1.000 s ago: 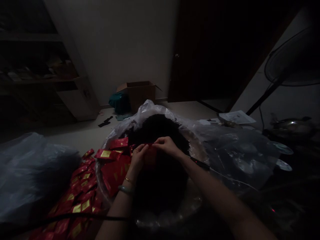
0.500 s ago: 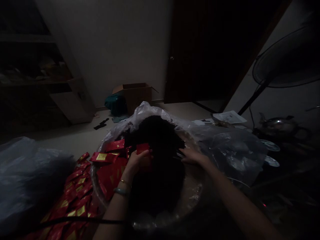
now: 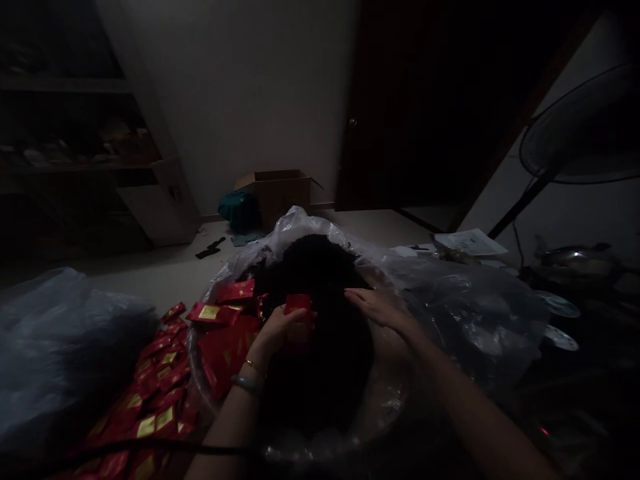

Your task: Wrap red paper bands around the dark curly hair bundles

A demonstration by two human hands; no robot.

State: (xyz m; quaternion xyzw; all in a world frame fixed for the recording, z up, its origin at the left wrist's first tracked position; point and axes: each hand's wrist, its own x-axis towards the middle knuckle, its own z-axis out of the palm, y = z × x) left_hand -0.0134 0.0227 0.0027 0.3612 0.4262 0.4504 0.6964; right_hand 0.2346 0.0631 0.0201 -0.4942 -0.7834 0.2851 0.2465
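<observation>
My left hand point(image 3: 274, 331) is closed around a small red packet point(image 3: 299, 320), thumb across its front, above the left part of a dark loose heap point(image 3: 320, 267). The heap fills a round container lined with clear plastic point(image 3: 295, 220). My right hand point(image 3: 375, 307) hovers at the heap's right side, its fingers stretched toward the left, and nothing shows in it. Other red packets point(image 3: 215, 312) with gold labels lie at the container's left rim, beside a larger red bag point(image 3: 225, 357). Darkness hides the heap's detail.
Many more red packets point(image 3: 160, 387) are piled at the lower left, near a big translucent bag point(image 3: 60, 333). A cardboard box point(image 3: 283, 193) stands by the wall. To the right are clear plastic sheeting point(image 3: 470, 307), a kettle point(image 3: 575, 257) and a standing fan point(image 3: 575, 133).
My right hand has straightened its fingers; a small shiny thing beside them no longer shows. The whole view has shifted slightly, and my left hand still holds the red packet.
</observation>
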